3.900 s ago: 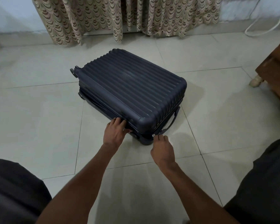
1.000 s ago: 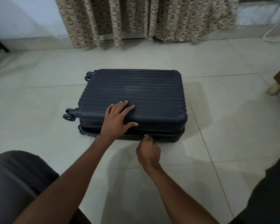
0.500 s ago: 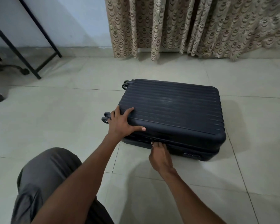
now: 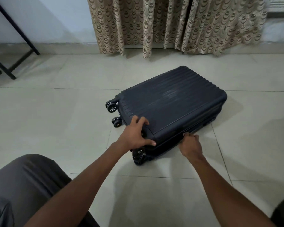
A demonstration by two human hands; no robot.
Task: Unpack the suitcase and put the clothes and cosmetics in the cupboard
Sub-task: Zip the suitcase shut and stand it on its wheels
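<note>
Glossy tiled floor [image 4: 56, 128] under ribbed hard-shell suitcase [image 4: 170, 102], zipper pull [image 4: 184, 134] between right-hand fingers [image 4: 189, 136].

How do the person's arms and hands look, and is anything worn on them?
Both forearms are bare: no sleeve, watch, bracelet or glove shows. The left hand and right hand carry no visible ring. Dark grey trousers cover the knees.
</note>
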